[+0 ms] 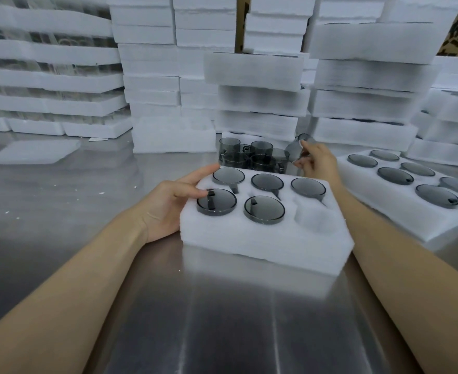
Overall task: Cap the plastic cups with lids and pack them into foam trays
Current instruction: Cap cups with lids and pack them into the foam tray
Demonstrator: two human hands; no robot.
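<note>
A white foam tray [263, 238] lies in front of me on the steel table. Several of its pockets hold smoky grey capped cups [264, 209]; the front right pocket [312, 215] is empty. My left hand [177, 202] holds the tray's left side, its thumb lying on the front left cup's lid [216, 202]. Behind the tray my right hand [316, 161] grips a tilted grey cup [296, 149], lifted beside a cluster of uncapped grey cups [249, 156].
A second foam tray [379, 195] with several grey lids lies to the right. Tall stacks of white foam trays [260, 74] wall off the back and both sides. A loose foam sheet [33, 151] lies far left. Bare steel table [222, 319] stretches toward me.
</note>
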